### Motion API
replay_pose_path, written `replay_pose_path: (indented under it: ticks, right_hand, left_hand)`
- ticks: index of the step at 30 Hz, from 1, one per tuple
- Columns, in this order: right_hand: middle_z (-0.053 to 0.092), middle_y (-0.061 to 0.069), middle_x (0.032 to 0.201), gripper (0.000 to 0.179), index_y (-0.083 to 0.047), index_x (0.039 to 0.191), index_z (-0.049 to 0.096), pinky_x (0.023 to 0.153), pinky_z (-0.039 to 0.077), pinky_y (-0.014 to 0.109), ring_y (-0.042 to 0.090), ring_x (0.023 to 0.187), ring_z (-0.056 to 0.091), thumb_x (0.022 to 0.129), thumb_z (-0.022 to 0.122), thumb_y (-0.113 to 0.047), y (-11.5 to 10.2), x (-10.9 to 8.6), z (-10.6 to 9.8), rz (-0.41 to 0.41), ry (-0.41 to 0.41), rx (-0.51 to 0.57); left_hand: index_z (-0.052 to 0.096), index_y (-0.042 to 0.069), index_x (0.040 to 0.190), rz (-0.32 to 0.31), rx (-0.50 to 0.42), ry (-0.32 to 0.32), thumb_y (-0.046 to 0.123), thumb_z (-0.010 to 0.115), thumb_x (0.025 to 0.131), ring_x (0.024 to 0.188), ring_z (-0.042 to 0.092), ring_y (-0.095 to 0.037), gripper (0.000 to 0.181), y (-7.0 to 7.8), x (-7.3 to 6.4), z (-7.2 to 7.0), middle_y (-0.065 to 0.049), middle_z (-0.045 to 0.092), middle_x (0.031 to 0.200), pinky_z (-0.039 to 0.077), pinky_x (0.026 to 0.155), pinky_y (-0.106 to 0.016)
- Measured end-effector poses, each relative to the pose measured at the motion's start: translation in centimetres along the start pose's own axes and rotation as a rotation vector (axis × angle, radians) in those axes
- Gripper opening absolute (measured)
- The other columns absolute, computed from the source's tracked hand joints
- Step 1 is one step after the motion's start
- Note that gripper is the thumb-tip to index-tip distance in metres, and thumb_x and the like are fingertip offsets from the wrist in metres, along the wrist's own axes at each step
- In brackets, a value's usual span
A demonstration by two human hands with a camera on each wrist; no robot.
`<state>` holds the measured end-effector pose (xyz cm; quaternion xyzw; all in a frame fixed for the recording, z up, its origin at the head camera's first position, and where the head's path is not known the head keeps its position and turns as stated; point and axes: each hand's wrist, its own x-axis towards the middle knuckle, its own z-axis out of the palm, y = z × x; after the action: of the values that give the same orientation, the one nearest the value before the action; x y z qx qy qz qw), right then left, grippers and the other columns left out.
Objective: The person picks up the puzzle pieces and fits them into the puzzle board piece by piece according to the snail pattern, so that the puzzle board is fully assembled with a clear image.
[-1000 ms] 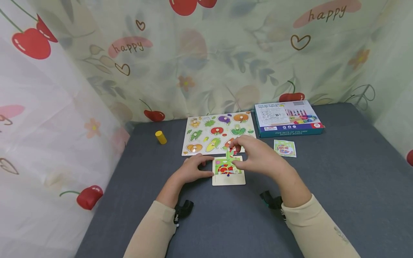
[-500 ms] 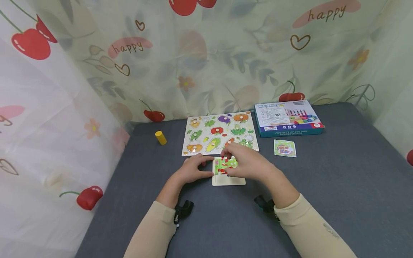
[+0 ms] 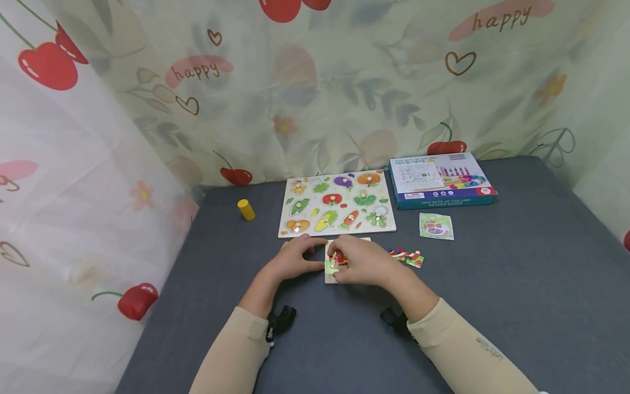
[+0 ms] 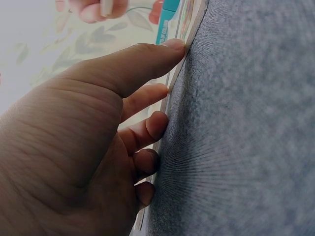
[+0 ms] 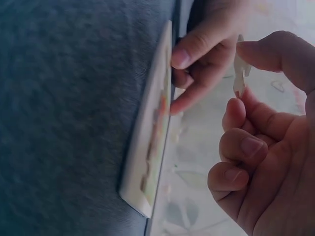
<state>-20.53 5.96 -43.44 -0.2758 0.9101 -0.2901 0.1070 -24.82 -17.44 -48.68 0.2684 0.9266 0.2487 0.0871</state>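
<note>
A small wooden jigsaw board [image 3: 330, 278] with a colourful picture lies in front of me. My left hand [image 3: 294, 257] rests thumb and forefinger against its left edge, also seen in the left wrist view, where the thumb [image 4: 147, 61] touches the rim. Over the board, my right hand [image 3: 366, 260] pinches a jigsaw piece [image 5: 239, 69] between thumb and fingertips, and the right wrist view shows that piece edge-on, apart from the board. Part of the board's picture is hidden behind the right hand. Loose jigsaw pieces [image 3: 415, 259] lie on the table just right of that hand.
Behind the board lies a larger vegetable puzzle [image 3: 313, 212]. A blue-and-white box [image 3: 443, 183] stands at the back right, with a small picture card [image 3: 436, 226] in front of it. A yellow cylinder [image 3: 246, 209] sits at the left on the dark tabletop [image 3: 325, 339].
My right hand has moved left and towards me over the board, carrying the jigsaw piece from the board's upper part to its lower left. Loose pieces at the right now show. The left hand stays put.
</note>
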Motion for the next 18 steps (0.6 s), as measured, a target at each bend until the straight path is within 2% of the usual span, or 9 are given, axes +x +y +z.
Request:
replay_pose_path:
  ticks: [6, 13, 18]
  right_hand:
    - [0.058, -0.002, 0.098, 0.042, -0.014, 0.117, 0.066, 0.076, 0.047, 0.035, 0.015, 0.084, 0.055, 0.080, 0.083, -0.025, 0.4, 0.4, 0.7, 0.027, -0.017, -0.029]
    - [0.055, 0.000, 0.079, 0.036, -0.015, 0.110, 0.066, 0.064, 0.040, 0.035, 0.017, 0.068, 0.052, 0.081, 0.084, -0.024, 1.4, 0.8, 1.3, 0.054, -0.053, 0.010]
    - [0.055, 0.000, 0.077, 0.034, -0.014, 0.109, 0.067, 0.063, 0.040, 0.035, 0.017, 0.067, 0.052, 0.081, 0.083, -0.023, 2.0, 1.1, 1.9, 0.062, -0.065, 0.008]
  left_hand:
    - [0.061, 0.023, 0.142, -0.015, 0.006, -0.001, 0.039, 0.079, 0.091, 0.087, 0.047, -0.016, 0.056, 0.1, 0.0, 0.0, 0.002, 0.050, 0.096, 0.030, 0.081, -0.041]
    - [0.061, 0.022, 0.143, -0.023, 0.003, -0.007, 0.040, 0.078, 0.092, 0.085, 0.046, -0.015, 0.057, 0.2, 0.0, 0.0, 0.002, 0.050, 0.096, 0.030, 0.082, -0.041]
    - [0.061, 0.023, 0.143, -0.029, 0.002, -0.007, 0.040, 0.078, 0.092, 0.085, 0.046, -0.015, 0.057, 0.2, 0.0, 0.0, 0.002, 0.050, 0.096, 0.030, 0.082, -0.042]
